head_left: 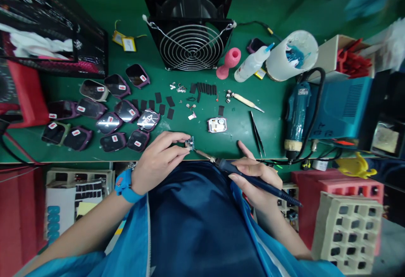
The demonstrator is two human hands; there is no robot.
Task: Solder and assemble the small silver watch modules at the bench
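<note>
Near the front edge of the green bench, my left hand (164,152) pinches a small circuit board (190,143) between thumb and fingers. My right hand (257,175) is closed round a soldering iron (234,168), its index finger lifted off the handle. The iron's tip is at the board's lower right corner; whether it touches cannot be made out. Beyond them lies an open watch case (217,125) with pale parts inside. Black tweezers (257,133) rest to the right of it. Several watch bodies (110,122) with dark screens and red-arrow stickers are grouped on the left.
A black fan (191,36) stands at the back. Right of it are a pink dispenser (228,62), a squeeze bottle (251,63), a white cup (291,55) and a blue soldering station (340,108). Black foam pieces (207,88) and a pale-handled tool (245,100) lie mid-bench.
</note>
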